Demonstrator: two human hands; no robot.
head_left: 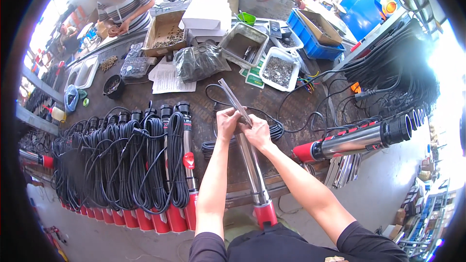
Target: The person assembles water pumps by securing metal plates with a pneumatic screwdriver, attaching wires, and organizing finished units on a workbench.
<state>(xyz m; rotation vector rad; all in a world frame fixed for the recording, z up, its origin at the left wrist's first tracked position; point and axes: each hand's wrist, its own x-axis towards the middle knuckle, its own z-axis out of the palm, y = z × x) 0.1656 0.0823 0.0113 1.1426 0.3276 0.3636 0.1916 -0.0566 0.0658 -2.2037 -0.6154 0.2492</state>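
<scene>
Both hands are closed round a long, narrow metal strip (231, 96) that slants up and away from me. My left hand (227, 123) grips it on the left side, and my right hand (257, 131) meets it from the right. Below them a shiny steel cylinder (251, 167), which looks like a submersible pump, leans over the table edge with its red end (265, 214) toward my body. My hands hide its far end. A coiled black cable (275, 130) lies beside my right hand.
Several similar cylinders with bundled black cables (121, 160) stand in a row on the left. More steel cylinders (357, 141) lie at the right, above hanging metal strips (345, 170). A white tray (262, 77) of small metal parts sits ahead. Across the table is another person (127, 7).
</scene>
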